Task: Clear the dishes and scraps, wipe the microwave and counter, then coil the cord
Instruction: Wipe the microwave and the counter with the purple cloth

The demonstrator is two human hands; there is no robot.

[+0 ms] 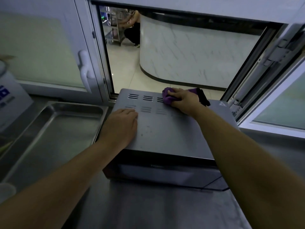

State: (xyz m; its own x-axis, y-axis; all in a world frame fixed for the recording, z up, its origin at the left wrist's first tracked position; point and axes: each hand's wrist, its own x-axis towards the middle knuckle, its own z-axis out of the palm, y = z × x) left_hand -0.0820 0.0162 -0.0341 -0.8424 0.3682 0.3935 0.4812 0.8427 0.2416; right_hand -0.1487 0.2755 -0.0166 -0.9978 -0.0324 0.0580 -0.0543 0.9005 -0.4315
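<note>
On the steel counter (156, 212), beside an empty stainless tray (54, 129), the grey metal microwave (166, 129) sits below the open hatch while the left hand (121, 125) lies flat on its top and the right hand (182, 100) clutches a crumpled purple cloth (167, 96) near the rear vents.

Bare steel bench (156, 209) lies open nearer than both hands. An open window (165, 52) gives free passage beyond them, hemmed by its swung sash (274, 90) to the right. A shallow metal tray (54, 129) blocks the left, touching the microwave (165, 133) under the hands.
</note>
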